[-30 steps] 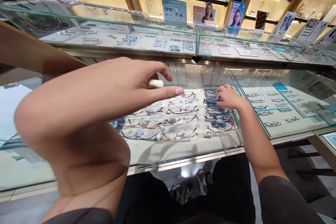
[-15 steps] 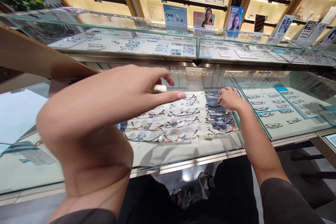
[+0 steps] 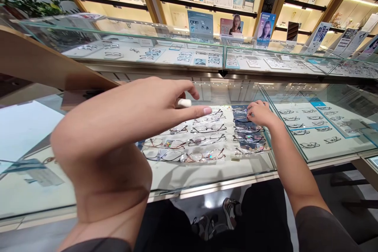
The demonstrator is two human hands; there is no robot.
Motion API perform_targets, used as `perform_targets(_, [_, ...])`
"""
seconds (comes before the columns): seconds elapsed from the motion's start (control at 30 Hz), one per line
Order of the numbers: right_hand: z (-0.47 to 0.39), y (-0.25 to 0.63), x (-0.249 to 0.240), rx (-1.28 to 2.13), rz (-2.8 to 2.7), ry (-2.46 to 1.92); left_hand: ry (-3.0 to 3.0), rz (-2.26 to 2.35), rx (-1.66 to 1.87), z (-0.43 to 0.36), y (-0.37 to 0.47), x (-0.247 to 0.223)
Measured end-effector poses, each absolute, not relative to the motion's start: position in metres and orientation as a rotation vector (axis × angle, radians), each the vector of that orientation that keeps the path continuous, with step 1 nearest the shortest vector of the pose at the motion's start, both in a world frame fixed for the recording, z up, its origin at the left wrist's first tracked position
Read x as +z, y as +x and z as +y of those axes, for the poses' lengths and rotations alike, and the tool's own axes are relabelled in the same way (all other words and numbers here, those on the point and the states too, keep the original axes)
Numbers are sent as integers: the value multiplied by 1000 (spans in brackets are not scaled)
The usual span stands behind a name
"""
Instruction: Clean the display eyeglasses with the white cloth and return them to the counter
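Note:
My left hand (image 3: pixel 174 100) is raised above the glass counter, its fingers curled round a small white cylindrical object (image 3: pixel 183 103), thumb stretched to the right. My right hand (image 3: pixel 260 113) reaches over the dark blue strip (image 3: pixel 244 124) at the right of the eyeglass rows, its fingers bent at the upper pairs; whether they grip a pair I cannot make out. Clear-wrapped eyeglasses (image 3: pixel 208 128) lie in rows between my hands, and more glasses (image 3: pixel 251 149) lie on the strip below my right hand.
Another section with eyeglasses (image 3: pixel 314 118) lies to the right, past a glass divider. Behind runs a second glass showcase (image 3: pixel 189 67), with standing cards (image 3: pixel 265 27) on top and lit shelves beyond. A white sheet (image 3: pixel 26 126) lies at the left.
The whole view has shifted slightly, with the scene a little lower and to the right. Both hands keep nearly the same pose and place over the glasses.

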State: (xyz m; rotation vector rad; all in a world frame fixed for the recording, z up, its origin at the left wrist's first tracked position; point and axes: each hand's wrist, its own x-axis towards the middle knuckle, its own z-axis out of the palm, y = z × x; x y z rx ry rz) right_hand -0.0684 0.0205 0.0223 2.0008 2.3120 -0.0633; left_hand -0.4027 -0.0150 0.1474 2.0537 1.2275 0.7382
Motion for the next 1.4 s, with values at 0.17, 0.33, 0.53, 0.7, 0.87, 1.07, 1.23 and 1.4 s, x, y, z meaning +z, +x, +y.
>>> perform_targets(0.17, [21, -67, 22, -86, 2302, 2036, 2138, 1231, 641, -17, -402, 149])
perform_targets(0.33, [24, -62, 18, -74, 2374, 2054, 2269, 1259, 616, -19, -401, 150])
perform_targets(0.53, [36, -62, 4, -120, 2407, 2043, 2498, 1437, 501, -26, -401, 150])
perform_targets(0.7, [45, -60, 6, -82, 2571, 2206, 2503, 1421, 554, -26, -401, 149])
perform_targets(0.87, [49, -77, 22, -262, 3030, 2316, 2357, 1301, 727, -1, -385, 113])
perform_targets(1.07, [48, -152, 21, -414, 3439, 2093, 1804, 1041, 1195, 36, -365, 41])
perform_targets(1.23, [35, -181, 2, 15, 3555, 1968, 1461, 992, 1214, 42, -357, 21])
perform_targets(1.4, [25, -178, -7, 269, 3562, 1830, 1420, 1004, 1487, 41, -349, 10])
